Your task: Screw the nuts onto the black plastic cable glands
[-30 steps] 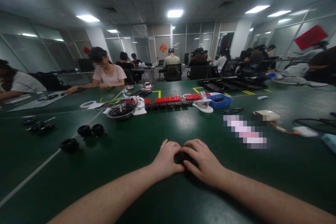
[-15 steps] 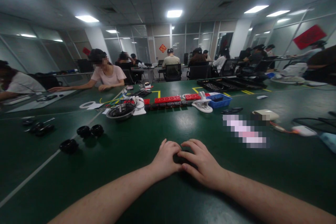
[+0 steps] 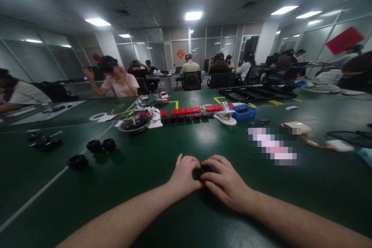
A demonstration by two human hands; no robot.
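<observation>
Close to each other over the green table (image 3: 139,217), my two hands are curled round a small black part (image 3: 205,168). My left hand (image 3: 187,174) grips it from the left, thumb toward me. From the other side my right hand (image 3: 225,180) holds it with bent fingers. Fingers cover most of the part, so its kind cannot be made out. To the left lie several round black pieces, among them a black ring-like piece (image 3: 78,162) and a pair (image 3: 101,145) farther back.
Farther back stand a round tray with cables (image 3: 135,124), a white clip stand (image 3: 225,115), red power strips (image 3: 186,110) and a blue bin (image 3: 245,112). Small black tools (image 3: 46,140) lie at left, a pale box (image 3: 295,128) at right. A person (image 3: 117,79) sits across the table.
My right hand has shifted slightly right and its fingers have moved on the black part; a little more of it shows. The person across has raised both hands toward the head.
</observation>
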